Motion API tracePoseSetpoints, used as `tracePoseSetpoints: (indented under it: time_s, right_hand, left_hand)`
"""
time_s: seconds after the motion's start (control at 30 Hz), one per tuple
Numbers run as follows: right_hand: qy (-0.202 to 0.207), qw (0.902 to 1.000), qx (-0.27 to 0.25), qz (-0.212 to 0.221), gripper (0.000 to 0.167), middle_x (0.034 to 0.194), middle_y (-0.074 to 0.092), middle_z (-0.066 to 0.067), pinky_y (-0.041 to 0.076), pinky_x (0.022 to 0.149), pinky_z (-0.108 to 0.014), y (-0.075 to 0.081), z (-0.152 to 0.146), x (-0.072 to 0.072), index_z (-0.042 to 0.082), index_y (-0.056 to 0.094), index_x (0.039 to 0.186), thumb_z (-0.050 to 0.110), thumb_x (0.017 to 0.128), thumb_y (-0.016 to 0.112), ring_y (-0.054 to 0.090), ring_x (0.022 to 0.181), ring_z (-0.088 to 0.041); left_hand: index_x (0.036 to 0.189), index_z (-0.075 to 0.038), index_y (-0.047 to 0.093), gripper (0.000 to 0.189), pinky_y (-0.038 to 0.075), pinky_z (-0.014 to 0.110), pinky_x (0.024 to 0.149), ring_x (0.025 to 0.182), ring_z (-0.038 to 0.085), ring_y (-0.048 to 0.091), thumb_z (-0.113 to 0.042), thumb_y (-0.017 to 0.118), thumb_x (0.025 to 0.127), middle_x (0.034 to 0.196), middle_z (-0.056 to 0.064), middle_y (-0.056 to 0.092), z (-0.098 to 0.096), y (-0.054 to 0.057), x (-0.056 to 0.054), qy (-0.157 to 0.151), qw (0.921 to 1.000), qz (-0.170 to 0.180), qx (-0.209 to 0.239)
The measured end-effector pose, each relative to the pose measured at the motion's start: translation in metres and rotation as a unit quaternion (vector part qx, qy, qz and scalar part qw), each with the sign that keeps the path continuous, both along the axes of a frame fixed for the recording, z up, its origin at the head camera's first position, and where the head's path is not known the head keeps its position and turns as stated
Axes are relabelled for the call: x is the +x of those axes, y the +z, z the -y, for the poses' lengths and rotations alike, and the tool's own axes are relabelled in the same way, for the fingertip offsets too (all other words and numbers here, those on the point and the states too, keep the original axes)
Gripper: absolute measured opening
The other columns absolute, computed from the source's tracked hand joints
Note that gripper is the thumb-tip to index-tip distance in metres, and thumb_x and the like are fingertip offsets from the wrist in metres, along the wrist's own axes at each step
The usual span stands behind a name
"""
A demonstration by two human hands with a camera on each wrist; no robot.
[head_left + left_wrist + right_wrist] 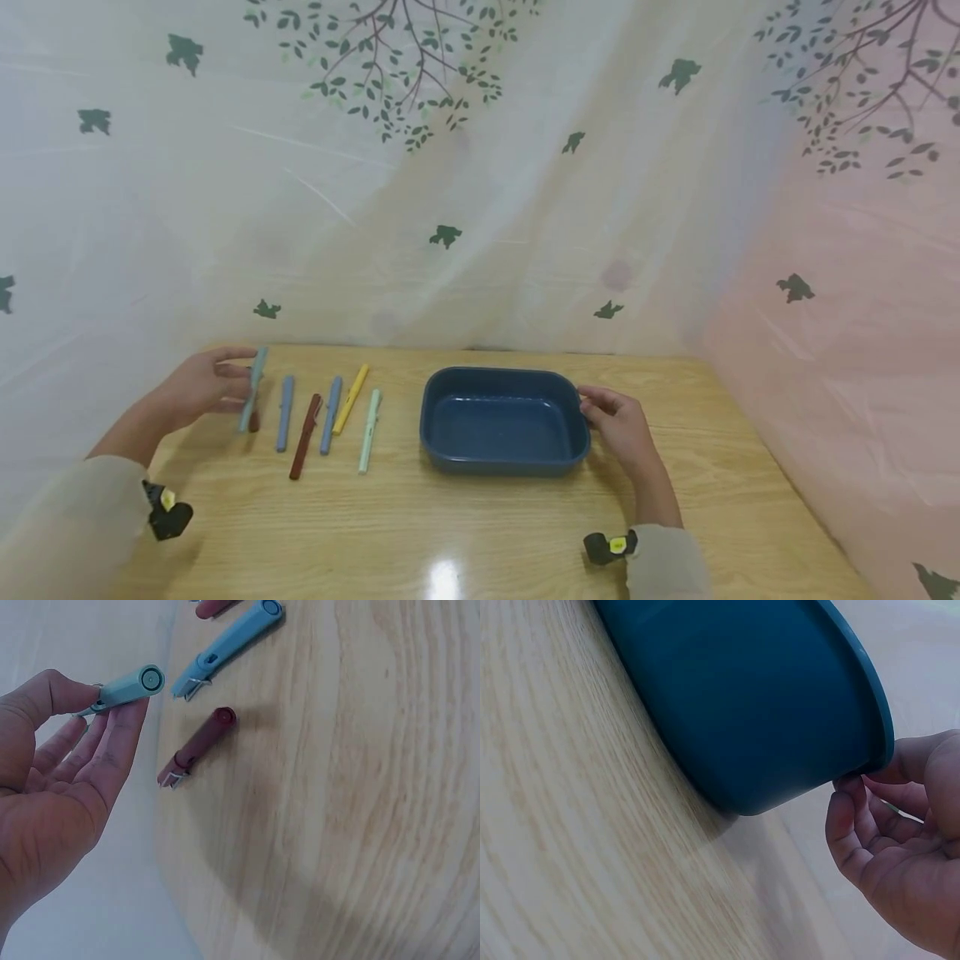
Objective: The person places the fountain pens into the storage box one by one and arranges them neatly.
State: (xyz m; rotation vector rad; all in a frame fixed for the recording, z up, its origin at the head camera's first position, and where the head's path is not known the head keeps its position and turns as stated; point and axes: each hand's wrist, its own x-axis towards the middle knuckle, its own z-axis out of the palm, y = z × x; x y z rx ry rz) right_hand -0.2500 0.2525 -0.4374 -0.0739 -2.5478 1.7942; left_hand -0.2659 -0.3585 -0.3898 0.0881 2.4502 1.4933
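Note:
On the left, my left hand (202, 387) pinches a pale green pen (127, 688) between thumb and fingers, raised over the table. Partly hidden below it lies a dark red pen (199, 746). Beside that is a blue pen (285, 414). Further right lie another dark red pen (304, 440), a second blue pen (331, 415), a yellow pen (350, 400) and a mint green pen (369, 433). My right hand (621, 427) pinches the right end of the rim of a dark blue rectangular dish (504, 467), which has nothing in it.
The wooden table (330, 533) meets a pale curtain (510, 275) printed with leaves and birds along its back edge. A pinkish stretch of the same curtain runs down the right side. Sleeves and wrist cameras cover both forearms.

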Motion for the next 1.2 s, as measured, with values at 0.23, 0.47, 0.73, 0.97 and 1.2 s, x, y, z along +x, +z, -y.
tracePoseSetpoints:
  time_s: [0.23, 0.47, 0.73, 0.97, 1.2]
  right_hand:
    - [0.001, 1.0, -0.003, -0.007, 0.031, 0.118, 0.064, -0.017, 0.059, 0.088, -0.027, -0.002, 0.006, -0.002, 0.002, 0.064, 0.135, 0.009, 0.106, 0.056, 0.064, 0.109, -0.024]
    - [0.007, 0.9997, -0.012, -0.021, 0.031, 0.117, 0.066, -0.019, 0.06, 0.086, -0.025, -0.003, 0.009, -0.004, 0.001, 0.065, 0.134, 0.007, 0.105, 0.057, 0.065, 0.108, -0.025]
    - [0.023, 0.9992, -0.021, -0.024, 0.032, 0.12, 0.067, -0.019, 0.06, 0.085, -0.025, -0.002, 0.007, -0.002, -0.002, 0.063, 0.134, 0.011, 0.105, 0.058, 0.066, 0.107, -0.022]
    - [0.015, 0.9994, -0.017, -0.026, 0.031, 0.117, 0.067, -0.019, 0.06, 0.084, -0.025, -0.003, 0.004, -0.002, -0.002, 0.065, 0.133, 0.01, 0.105, 0.058, 0.067, 0.104, -0.019]
    - [0.008, 0.9997, -0.015, -0.018, 0.031, 0.121, 0.067, -0.019, 0.06, 0.085, -0.025, -0.003, -0.002, 0.0, 0.0, 0.064, 0.134, 0.011, 0.106, 0.057, 0.066, 0.106, -0.02]
  left_hand:
    - [0.158, 0.011, 0.01, 0.078, 0.06, 0.045, 0.09, 0.111, 0.035, 0.068, -0.003, 0.06, 0.099, 0.147, 0.046, 0.035, -0.008, 0.008, -0.002, -0.01, 0.9999, -0.013, -0.004]
    - [0.159, 0.008, 0.009, 0.079, 0.059, 0.048, 0.092, 0.114, 0.039, 0.066, -0.005, 0.06, 0.101, 0.15, 0.046, 0.03, -0.017, 0.013, -0.004, -0.019, 0.9995, -0.023, -0.006]
    - [0.161, 0.004, 0.013, 0.078, 0.06, 0.044, 0.09, 0.117, 0.041, 0.064, -0.006, 0.061, 0.101, 0.151, 0.043, 0.033, -0.034, 0.017, -0.009, -0.029, 0.9989, -0.036, 0.004]
    - [0.161, 0.002, 0.015, 0.078, 0.06, 0.047, 0.091, 0.117, 0.041, 0.064, -0.005, 0.062, 0.099, 0.149, 0.042, 0.036, -0.056, 0.027, -0.018, -0.044, 0.9982, -0.037, 0.014]
    - [0.162, -0.001, 0.016, 0.08, 0.06, 0.048, 0.091, 0.115, 0.041, 0.064, -0.005, 0.064, 0.098, 0.15, 0.04, 0.036, -0.077, 0.032, -0.031, -0.063, 0.9969, -0.041, 0.026]
